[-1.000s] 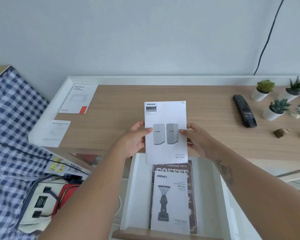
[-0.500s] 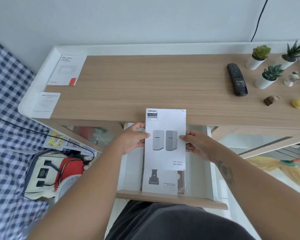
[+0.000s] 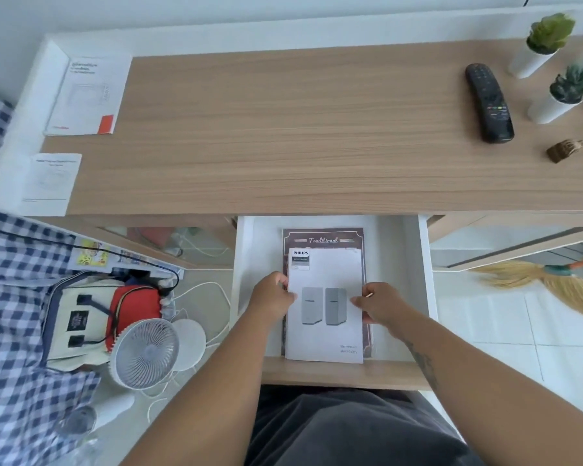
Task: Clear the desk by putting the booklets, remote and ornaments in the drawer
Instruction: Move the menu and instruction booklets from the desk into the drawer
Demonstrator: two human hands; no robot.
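The white Philips booklet [image 3: 327, 334] lies in the open white drawer [image 3: 256, 264] on top of a brown coffee booklet [image 3: 322, 238]. My left hand [image 3: 271, 294] grips its left edge and my right hand [image 3: 381, 306] grips its right edge. Two white booklets remain at the desk's left end, one with an orange patch [image 3: 88, 95] and a smaller one [image 3: 49, 183]. At the right end are a black remote [image 3: 489, 102], potted succulents [image 3: 539, 45] [image 3: 564, 92] and a small brown ornament [image 3: 564, 150].
The wooden desk top [image 3: 300, 129] runs across the view above the drawer. On the floor to the left sit a bag [image 3: 91, 317], a small white fan [image 3: 147, 353] and cables. A broom [image 3: 552, 280] lies on the tiles at right. Checked fabric [image 3: 11, 297] fills the left.
Both hands have lowered the Philips booklet from above the desk edge down into the drawer, onto the stack. My view has tilted downward.
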